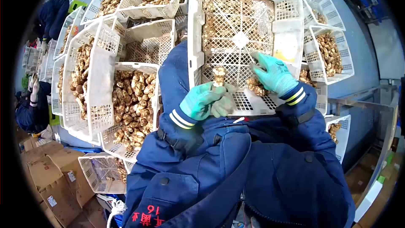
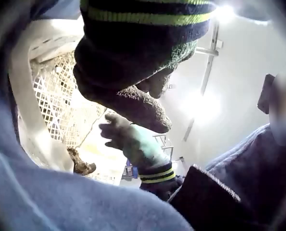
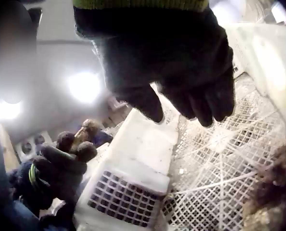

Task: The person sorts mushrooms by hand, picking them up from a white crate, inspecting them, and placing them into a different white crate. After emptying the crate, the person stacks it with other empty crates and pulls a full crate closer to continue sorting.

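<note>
White plastic forms the lap crate (image 1: 196, 33), a big latticed one set close against the person's lap, probably so both hands can work over it without stretching. Brown crumbs lie scattered on its floor; we suppose the mesh lets finer dirt drop through.

Above its near left corner we find the left hand (image 1: 206, 100), gloved in teal and grey, its curled fingers pinching a knobby piece (image 1: 219, 76) of cream and brown. The piece stands nearly upright out of that grip, and being held low leaves much of its surface in plain sight.

Over the near right part of the lap crate hangs the right hand (image 1: 274, 74), its fingers fairly straight and loosely spread; we see nothing held between them. By that hand, in the crate's near right corner, a few loose pieces (image 1: 256, 88) lie bunched, perhaps for easy reach. We cannot tell whether the glove touches them.

Left of the lap crate we see a low crate (image 1: 139, 66) and a tall crate (image 1: 103, 76), both heaped with similar pieces and side by side, which seems to save floor space. Right of the lap crate, another filled crate (image 1: 314, 55) stands.
</note>
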Demonstrator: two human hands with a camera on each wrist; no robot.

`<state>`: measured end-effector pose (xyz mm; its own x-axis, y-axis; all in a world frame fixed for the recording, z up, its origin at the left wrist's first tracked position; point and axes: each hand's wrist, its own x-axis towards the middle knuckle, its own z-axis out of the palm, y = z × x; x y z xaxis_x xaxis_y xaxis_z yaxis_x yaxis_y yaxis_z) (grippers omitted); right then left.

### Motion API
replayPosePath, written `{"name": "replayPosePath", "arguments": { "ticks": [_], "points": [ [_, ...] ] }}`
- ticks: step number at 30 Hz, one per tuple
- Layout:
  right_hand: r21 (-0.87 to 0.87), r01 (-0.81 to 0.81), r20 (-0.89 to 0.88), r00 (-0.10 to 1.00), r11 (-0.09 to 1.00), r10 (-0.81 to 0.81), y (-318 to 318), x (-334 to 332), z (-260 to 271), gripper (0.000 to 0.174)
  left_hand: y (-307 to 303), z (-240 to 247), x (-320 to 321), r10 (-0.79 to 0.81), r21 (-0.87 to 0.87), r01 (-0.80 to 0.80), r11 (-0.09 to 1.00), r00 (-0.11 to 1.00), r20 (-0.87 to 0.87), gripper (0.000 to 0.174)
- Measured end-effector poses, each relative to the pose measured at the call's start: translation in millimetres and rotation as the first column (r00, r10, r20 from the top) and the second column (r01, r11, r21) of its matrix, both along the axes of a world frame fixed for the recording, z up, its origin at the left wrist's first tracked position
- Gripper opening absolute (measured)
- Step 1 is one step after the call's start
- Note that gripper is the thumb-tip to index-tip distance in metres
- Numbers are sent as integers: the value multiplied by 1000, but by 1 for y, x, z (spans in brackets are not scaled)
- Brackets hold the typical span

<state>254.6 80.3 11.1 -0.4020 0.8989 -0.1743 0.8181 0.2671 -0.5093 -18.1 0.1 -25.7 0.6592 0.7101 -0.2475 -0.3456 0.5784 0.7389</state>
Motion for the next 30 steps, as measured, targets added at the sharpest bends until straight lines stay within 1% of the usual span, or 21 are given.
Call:
{"name": "replayPosePath", "arguments": {
  "ticks": [1,2,4,6,7,8,9,11,12,13,14,15,16,17,19,21,24,25,27,29,30],
  "points": [
    [-8,-57,317,947,998,56,3,15,3,41,-2,-7,-11,79,308,24,951,946,-316,44],
    [-72,-60,376,923,996,83,0,29,-6,40,7,-6,-22,34,106,-1,994,951,-309,47],
    [-195,-95,576,795,976,193,-4,45,-25,41,39,8,-48,210,553,118,825,844,-494,43],
    [-118,-117,510,845,986,161,-11,49,-37,44,96,43,-77,363,732,-93,675,906,-220,36],
    [-100,-102,500,855,990,139,-16,43,-32,45,124,59,-86,364,216,-382,899,924,118,37],
    [3,-126,415,903,992,113,-18,53,-51,47,140,75,-91,458,201,-472,858,882,115,40],
    [-58,-111,477,870,992,125,-11,53,-56,50,149,83,-89,546,187,-558,808,830,115,45],
    [4,-172,471,869,985,150,-11,62,-68,49,127,82,-68,466,284,-448,847,885,5,58],
    [-34,-166,467,869,986,163,-9,60,-71,45,113,65,-59,331,229,-312,922,942,-49,60],
    [-60,-169,446,877,984,178,-7,56,-67,39,90,52,-42,239,100,-239,966,971,12,55],
    [-110,-153,469,863,982,187,-3,51,-63,37,73,58,-18,168,-62,-187,980,960,-225,49],
    [-157,-138,492,847,978,199,0,46,-58,35,42,48,-6,234,-86,-232,969,972,9,44],
    [-186,-128,494,845,974,206,0,42,-53,34,26,41,6,234,-253,-227,941,972,-2,43],
    [-179,-147,470,856,973,216,1,46,-56,34,17,24,11,108,-214,-92,973,992,66,45],
    [-164,-180,417,878,970,234,1,58,-67,34,-2,15,22,83,-71,-80,994,996,34,46],
    [-231,-149,433,869,961,239,-1,53,-54,42,-4,13,26,64,-182,-54,982,997,49,46],
    [-243,-81,419,890,967,180,-5,54,-56,53,0,0,27,129,-202,-119,972,991,39,44],
    [-240,-7,402,909,971,106,-3,52,-62,52,-1,-4,26,144,-205,-133,970,989,43,44],
    [-162,-29,320,944,986,80,0,61,-69,54,-1,-12,25,143,-232,-118,966,985,95,43],
    [-253,112,367,930,961,-11,9,58,-70,55,-3,-12,24,167,-252,-138,958,981,97,42],
    [-333,162,284,957,929,-65,10,58,-63,55,-3,-5,24,175,-255,-152,955,982,70,42]
  ]
}}
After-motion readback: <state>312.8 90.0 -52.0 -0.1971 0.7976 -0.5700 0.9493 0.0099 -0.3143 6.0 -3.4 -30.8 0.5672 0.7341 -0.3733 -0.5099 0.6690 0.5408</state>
